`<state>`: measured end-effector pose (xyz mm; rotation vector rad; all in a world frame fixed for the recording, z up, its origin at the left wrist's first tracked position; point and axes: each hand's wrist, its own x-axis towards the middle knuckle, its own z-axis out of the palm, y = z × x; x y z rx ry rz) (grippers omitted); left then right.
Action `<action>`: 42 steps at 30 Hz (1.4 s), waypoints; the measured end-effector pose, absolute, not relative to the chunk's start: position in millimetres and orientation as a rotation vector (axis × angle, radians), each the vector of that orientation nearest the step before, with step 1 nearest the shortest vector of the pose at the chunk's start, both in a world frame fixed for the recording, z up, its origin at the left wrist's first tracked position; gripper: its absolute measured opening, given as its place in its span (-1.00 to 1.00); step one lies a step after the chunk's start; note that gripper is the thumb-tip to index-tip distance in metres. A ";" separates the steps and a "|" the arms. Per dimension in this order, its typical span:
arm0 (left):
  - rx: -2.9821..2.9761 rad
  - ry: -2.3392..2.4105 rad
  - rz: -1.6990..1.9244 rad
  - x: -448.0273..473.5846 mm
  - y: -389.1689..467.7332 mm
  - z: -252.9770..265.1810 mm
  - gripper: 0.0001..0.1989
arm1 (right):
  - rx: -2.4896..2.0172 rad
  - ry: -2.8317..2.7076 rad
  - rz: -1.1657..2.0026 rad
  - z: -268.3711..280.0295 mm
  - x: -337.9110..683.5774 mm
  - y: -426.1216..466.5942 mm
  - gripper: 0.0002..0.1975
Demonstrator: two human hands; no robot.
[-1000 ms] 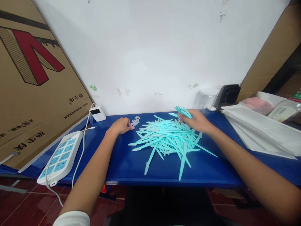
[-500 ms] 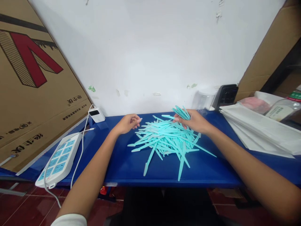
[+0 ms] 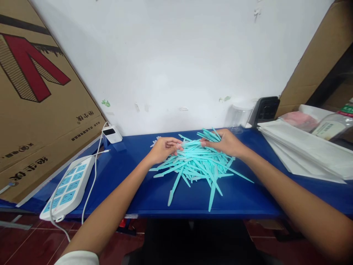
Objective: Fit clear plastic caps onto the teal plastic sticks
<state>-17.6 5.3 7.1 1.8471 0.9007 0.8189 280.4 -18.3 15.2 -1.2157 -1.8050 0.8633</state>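
A heap of turquoise eyebrow razors [image 3: 198,162] with slim handles lies spread on the blue table. My right hand [image 3: 222,141], over the heap's right back edge, is closed on a bunch of razors [image 3: 209,135] whose ends stick up past the fingers. One more razor appears to stretch from its thumb and fingertips toward the left hand. My left hand [image 3: 167,149] is at the heap's left back side, thumb and fingers pinched at that razor's pale cap. Small translucent pieces [image 3: 155,141] that look like caps lie behind the left hand, partly hidden by it.
To the left are a white power strip [image 3: 70,186], its cables and a small white device [image 3: 112,134] by a large cardboard box [image 3: 52,121]. A clear jar [image 3: 241,116], a black object [image 3: 266,110] and stacked white sheets [image 3: 303,151] stand to the right. A white wall closes the back.
My left hand has moved right, from beside the heap to the razor at my right hand's fingertips. The small translucent pieces behind it now show. My right hand has barely moved.
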 end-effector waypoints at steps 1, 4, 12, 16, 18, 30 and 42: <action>1.845 0.903 0.821 -17.9 5.7 6.8 -0.53 | -1.216 -1.811 0.846 15.4 281.1 -17.9 -0.48; 1.842 0.914 0.833 -18.9 6.9 5.5 -0.53 | -1.204 -1.840 0.789 15.9 284.2 -16.0 -0.50; 1.836 0.888 0.807 -16.4 6.3 1.5 -0.53 | -1.225 -1.850 0.848 12.9 280.8 -18.1 -0.47; 1.811 0.889 0.820 -8.5 -2.6 2.3 -0.55 | -1.219 -1.865 0.869 11.8 271.7 -22.7 -0.50; 1.775 0.898 0.842 -4.0 -7.0 2.5 -0.54 | -1.209 -1.858 0.881 12.0 268.6 -24.5 -0.51; 2.009 1.113 0.950 -14.8 3.8 5.1 -0.59 | -1.241 -1.891 0.682 10.8 288.3 -7.4 -0.49; 2.480 1.435 0.849 -23.8 9.2 4.3 -0.69 | -1.168 -1.879 0.850 11.8 297.2 -6.2 -0.56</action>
